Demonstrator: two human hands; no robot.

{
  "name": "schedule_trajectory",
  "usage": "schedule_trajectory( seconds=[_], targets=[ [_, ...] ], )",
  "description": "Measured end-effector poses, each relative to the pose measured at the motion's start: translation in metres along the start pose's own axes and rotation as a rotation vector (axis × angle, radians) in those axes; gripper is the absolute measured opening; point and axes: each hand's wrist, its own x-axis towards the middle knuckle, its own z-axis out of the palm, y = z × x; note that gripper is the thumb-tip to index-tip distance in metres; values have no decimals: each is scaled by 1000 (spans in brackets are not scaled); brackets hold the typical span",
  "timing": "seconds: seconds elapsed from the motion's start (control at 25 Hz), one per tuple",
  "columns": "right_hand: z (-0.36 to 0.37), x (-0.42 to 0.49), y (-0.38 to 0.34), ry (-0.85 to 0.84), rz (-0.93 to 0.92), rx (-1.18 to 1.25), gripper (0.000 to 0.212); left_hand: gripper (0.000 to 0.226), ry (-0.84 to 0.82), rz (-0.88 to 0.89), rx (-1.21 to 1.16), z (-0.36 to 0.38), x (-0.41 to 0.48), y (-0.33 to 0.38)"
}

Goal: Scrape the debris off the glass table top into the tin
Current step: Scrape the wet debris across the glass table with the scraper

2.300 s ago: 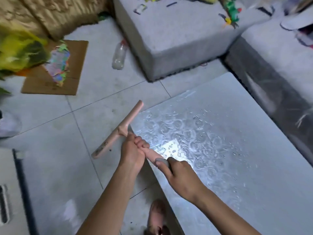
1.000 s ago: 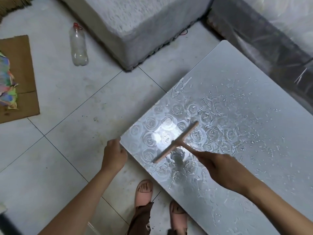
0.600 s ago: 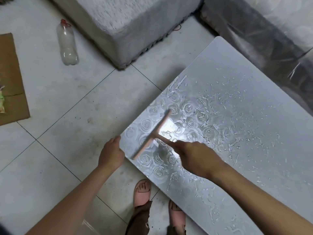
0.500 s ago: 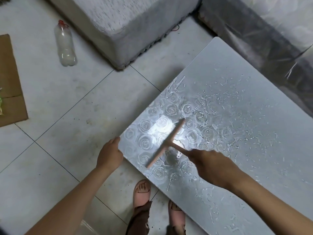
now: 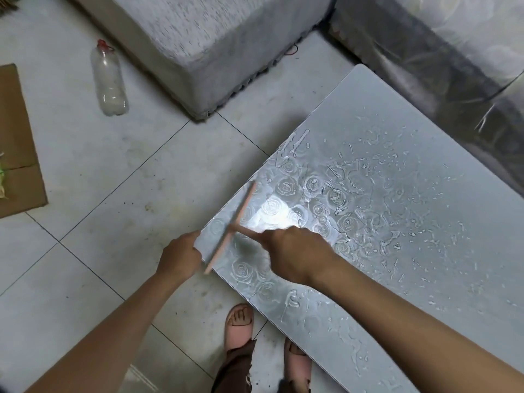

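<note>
The glass table top (image 5: 425,211) is pale grey with a rose pattern and fills the right half of the view. White flecks and smears of debris (image 5: 365,182) lie across its middle. My right hand (image 5: 295,253) is shut on the handle of a pink T-shaped scraper (image 5: 235,226), whose blade lies along the table's left edge. My left hand (image 5: 180,256) grips the table's near-left corner, just beside the blade's lower end. No tin shows in view.
A clear plastic bottle (image 5: 109,79) lies on the tiled floor at the upper left. A grey block (image 5: 215,38) stands behind it, a plastic-covered sofa (image 5: 442,46) at the upper right, cardboard (image 5: 17,154) at the left edge. My feet in pink slippers (image 5: 239,326) stand below the table edge.
My right hand has pushed the scraper leftward across the glass, from the rose patch to the table's left edge. My left hand has stayed on the corner.
</note>
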Motion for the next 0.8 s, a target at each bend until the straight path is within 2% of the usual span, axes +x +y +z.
schedule_trajectory(
  seconds=[0.12,0.2,0.32,0.44,0.56,0.68,0.8],
  targets=[
    [-6,-37,39,-99,130,-14,36,59,-9,21,-26,-2,-4,0],
    [-17,-52,44,-139,176,-92,38,58,-27,18,-40,-4,-4,-1],
    [-20,-33,18,-24,34,-53,55,58,-32,34,-18,-6,-1,-1],
    [-16,8,-14,-8,-44,-3,55,52,-44,51,40,-7,2,5],
    [-14,14,4,-26,24,-9,48,45,-107,51,146,-12,12,13],
    [-13,-20,49,-104,140,-6,34,39,-167,31,248,-14,15,21],
    [-25,-47,75,-154,229,-73,32,49,-182,6,381,-13,18,34]
  ],
)
